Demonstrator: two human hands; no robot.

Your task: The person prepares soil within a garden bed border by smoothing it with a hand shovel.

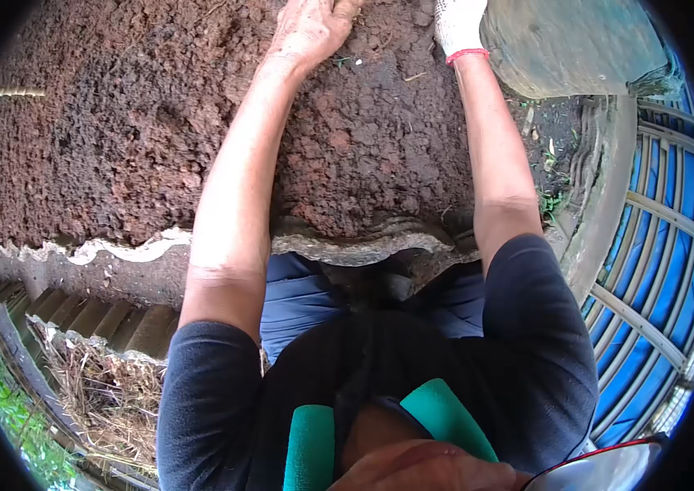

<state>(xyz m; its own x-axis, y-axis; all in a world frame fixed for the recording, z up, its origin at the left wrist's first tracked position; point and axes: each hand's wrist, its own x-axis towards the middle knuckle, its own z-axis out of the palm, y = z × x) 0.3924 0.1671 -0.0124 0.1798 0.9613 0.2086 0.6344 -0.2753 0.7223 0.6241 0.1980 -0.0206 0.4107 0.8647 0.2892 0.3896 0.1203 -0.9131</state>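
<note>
My bare left hand (311,31) is at the top edge of the view, low over the dark reddish-brown soil (150,123). Its fingers run out of the frame, so their grip is hidden. To its right, my right hand (460,26) wears a white glove with a red cuff. The frame's top edge cuts off its fingers too, and I cannot see whether it holds anything. Crumbly clods lie between my forearms. A wavy, corrugated edging (363,248) borders the soil bed just in front of my body.
On the right stand a weathered greenish slab (576,41), a curved concrete edge (608,180) and a slatted frame over blue sheeting (658,237). Stacked corrugated sheets (110,323) and dry straw (118,401) lie at the lower left, with green plants (3,393) beyond.
</note>
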